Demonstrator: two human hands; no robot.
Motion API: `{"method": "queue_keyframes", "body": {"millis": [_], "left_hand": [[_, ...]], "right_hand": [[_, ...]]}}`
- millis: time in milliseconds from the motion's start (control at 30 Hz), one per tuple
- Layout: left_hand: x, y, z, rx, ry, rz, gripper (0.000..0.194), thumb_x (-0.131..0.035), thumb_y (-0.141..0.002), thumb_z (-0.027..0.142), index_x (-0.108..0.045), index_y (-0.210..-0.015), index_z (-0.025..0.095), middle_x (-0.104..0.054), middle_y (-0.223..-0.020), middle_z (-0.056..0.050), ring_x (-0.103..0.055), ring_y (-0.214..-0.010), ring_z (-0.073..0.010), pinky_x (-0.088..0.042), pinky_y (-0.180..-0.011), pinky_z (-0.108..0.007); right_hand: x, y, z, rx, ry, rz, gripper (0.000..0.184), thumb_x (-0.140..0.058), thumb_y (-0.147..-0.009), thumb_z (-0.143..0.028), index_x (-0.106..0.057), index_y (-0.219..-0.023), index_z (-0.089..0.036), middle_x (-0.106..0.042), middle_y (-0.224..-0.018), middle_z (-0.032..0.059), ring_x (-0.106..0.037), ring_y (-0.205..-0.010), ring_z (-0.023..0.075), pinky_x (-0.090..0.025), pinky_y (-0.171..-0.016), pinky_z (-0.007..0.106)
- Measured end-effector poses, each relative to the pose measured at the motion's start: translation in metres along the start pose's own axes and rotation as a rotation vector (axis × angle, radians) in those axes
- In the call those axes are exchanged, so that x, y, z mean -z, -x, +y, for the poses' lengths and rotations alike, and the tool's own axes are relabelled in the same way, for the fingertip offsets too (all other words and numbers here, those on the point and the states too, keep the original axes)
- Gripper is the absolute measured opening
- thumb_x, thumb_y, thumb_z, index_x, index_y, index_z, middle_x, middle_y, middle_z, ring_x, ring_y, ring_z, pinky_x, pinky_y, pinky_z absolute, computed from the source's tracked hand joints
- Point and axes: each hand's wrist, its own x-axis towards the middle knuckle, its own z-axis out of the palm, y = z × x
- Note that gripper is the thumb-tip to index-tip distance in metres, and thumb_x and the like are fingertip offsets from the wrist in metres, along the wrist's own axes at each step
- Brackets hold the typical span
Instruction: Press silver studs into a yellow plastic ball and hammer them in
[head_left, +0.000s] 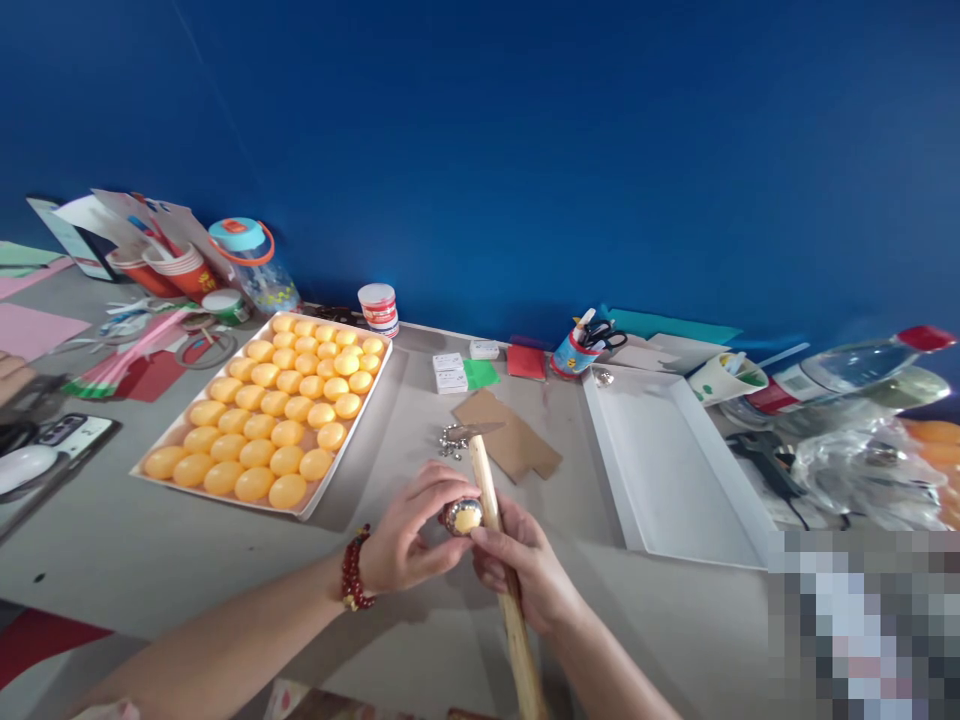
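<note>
My left hand (416,530), with a red bead bracelet on its wrist, is closed around a small ball (464,516). Silvery, shiny pieces cover most of the ball, and a yellow patch shows on its upper side. My right hand (525,560) is wrapped around the wooden handle of a hammer (489,490). The metal head points away from me, and the right thumb reaches to the edge of the ball. Just beyond the hands, beside the hammer head, lies a pile of small shiny metal pieces (451,442), perhaps thumbtacks.
To the left is a white tray (306,508) of orange balls. At the right lie a shallow white box (679,470), a black glue gun (765,462) and a large bottle (832,378). Brown cardboard (517,440) and small white boxes (450,373) lie ahead. Another person's hand (11,378) shows far left.
</note>
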Motion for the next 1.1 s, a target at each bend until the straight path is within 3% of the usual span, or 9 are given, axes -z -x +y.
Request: {"method": "queue_keyframes", "body": {"millis": [133,200,333,433,533,667,867,1000,1100], "left_hand": [[0.0,0.001,-0.002,0.01,0.019,0.031,0.04,-0.063,-0.083,0.016,-0.058,-0.122,0.02,-0.063,-0.109,-0.011,-0.057,-0.102,-0.0262,-0.048,-0.091,-0.04],[0.0,0.002,-0.003,0.077,0.043,0.073,0.036,-0.061,-0.084,0.016,-0.059,-0.12,0.02,-0.062,-0.11,-0.01,-0.057,-0.104,-0.0257,-0.047,-0.092,-0.039],[-0.001,0.002,-0.008,0.279,0.171,0.193,0.027,-0.056,-0.09,0.022,-0.06,-0.117,0.019,-0.058,-0.112,-0.01,-0.059,-0.098,-0.0223,-0.049,-0.086,-0.033],[-0.003,0.003,-0.012,0.391,0.299,0.261,0.026,-0.054,-0.094,0.028,-0.059,-0.117,0.02,-0.056,-0.11,-0.007,-0.062,-0.08,-0.0157,-0.05,-0.074,-0.028],[-0.004,0.003,-0.019,0.468,0.345,0.34,0.027,-0.056,-0.093,0.032,-0.059,-0.117,0.02,-0.06,-0.099,-0.005,-0.061,-0.076,-0.0145,-0.05,-0.075,-0.028],[-0.004,0.004,-0.027,0.54,0.457,0.466,0.027,-0.056,-0.094,0.034,-0.059,-0.116,0.02,-0.063,-0.088,-0.003,-0.06,-0.076,-0.0158,-0.051,-0.078,-0.031],[-0.006,0.003,-0.03,0.569,0.53,0.508,0.024,-0.059,-0.092,0.034,-0.061,-0.112,0.021,-0.066,-0.096,-0.003,-0.059,-0.074,-0.015,-0.051,-0.078,-0.031],[-0.006,0.004,-0.03,0.572,0.5,0.512,0.025,-0.062,-0.09,0.034,-0.063,-0.111,0.021,-0.065,-0.104,-0.005,-0.058,-0.075,-0.0142,-0.05,-0.076,-0.029],[-0.006,0.005,-0.03,0.565,0.474,0.491,0.027,-0.062,-0.089,0.035,-0.063,-0.113,0.021,-0.062,-0.108,-0.006,-0.058,-0.076,-0.0148,-0.05,-0.075,-0.028]], "right_hand": [[0.002,0.0,-0.002,0.024,0.047,-0.02,0.038,-0.081,-0.076,-0.041,-0.06,-0.098,-0.018,-0.045,-0.061,-0.0072,-0.031,-0.044,0.0032,-0.026,-0.04,0.017],[0.009,-0.001,-0.006,0.071,0.157,-0.001,0.04,-0.074,-0.082,-0.046,-0.06,-0.108,-0.019,-0.052,-0.067,-0.0039,-0.033,-0.045,0.0047,-0.03,-0.041,0.019],[0.033,-0.003,-0.022,0.303,0.736,0.263,0.038,-0.055,-0.093,-0.047,-0.058,-0.12,-0.021,-0.065,-0.091,0.0062,-0.046,-0.052,0.0111,-0.041,-0.047,0.025],[0.053,-0.005,-0.034,0.52,1.232,0.541,0.032,-0.048,-0.095,-0.037,-0.059,-0.12,-0.021,-0.064,-0.109,0.0111,-0.063,-0.08,0.022,-0.051,-0.066,0.031],[0.068,-0.007,-0.038,0.534,1.546,0.655,0.039,-0.041,-0.094,-0.025,-0.053,-0.131,-0.023,-0.062,-0.12,0.0118,-0.067,-0.081,0.0232,-0.05,-0.063,0.032],[0.08,-0.012,-0.034,0.443,1.798,0.668,0.046,-0.045,-0.087,-0.01,-0.055,-0.13,-0.02,-0.064,-0.114,0.0116,-0.068,-0.087,0.0252,-0.051,-0.066,0.032],[0.084,-0.014,-0.036,0.508,1.883,0.631,0.043,-0.052,-0.083,-0.005,-0.061,-0.122,-0.017,-0.066,-0.109,0.0126,-0.061,-0.098,0.0318,-0.05,-0.085,0.042],[0.074,-0.018,-0.033,0.649,1.722,0.57,0.021,-0.053,-0.092,-0.016,-0.065,-0.108,-0.019,-0.068,-0.107,0.0113,-0.062,-0.097,0.0301,-0.05,-0.086,0.043],[0.062,-0.026,-0.021,0.696,1.541,0.418,0.014,-0.051,-0.096,-0.02,-0.065,-0.098,-0.021,-0.07,-0.098,0.0081,-0.064,-0.094,0.0255,-0.05,-0.085,0.037]]}}
